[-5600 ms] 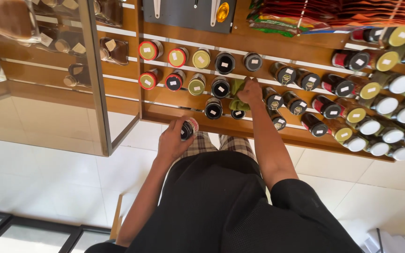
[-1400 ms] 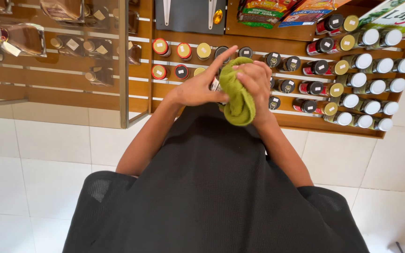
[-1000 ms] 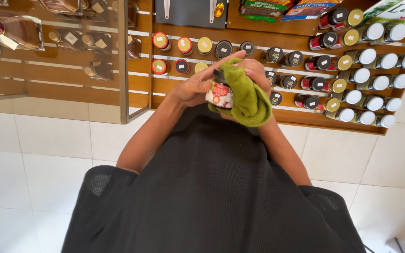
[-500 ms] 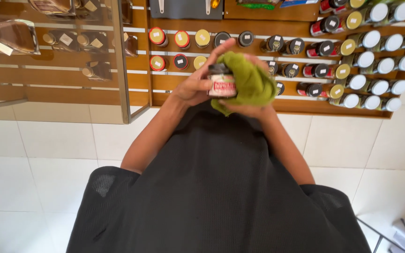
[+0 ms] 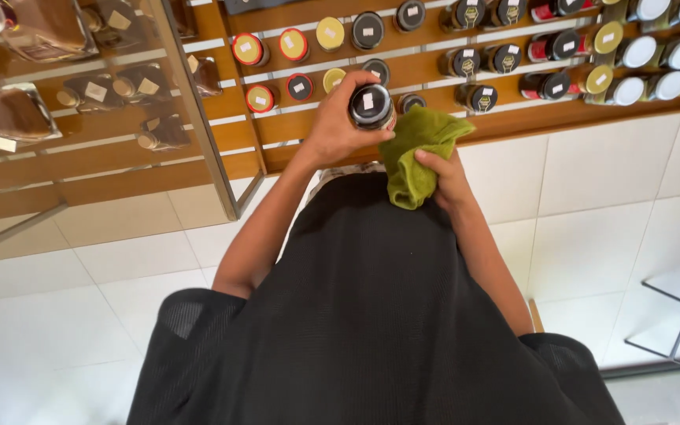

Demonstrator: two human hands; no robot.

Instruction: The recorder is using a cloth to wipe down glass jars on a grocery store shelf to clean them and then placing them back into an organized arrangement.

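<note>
Closest in, the right hand (image 5: 444,175) bunches a green cloth (image 5: 417,149), fingers curled tight into it. Just beside it, the left hand (image 5: 338,126) wraps fingers around a black-lidded jar (image 5: 371,106), lid upward. Beyond stand wooden shelves (image 5: 513,126) of jars.

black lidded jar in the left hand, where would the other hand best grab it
Probably the black lid. The jar points lid-up at the camera, and the left hand wraps its body from the left, so only the lid stands free. The right hand, holding the green cloth, could come from the right and above.
</note>
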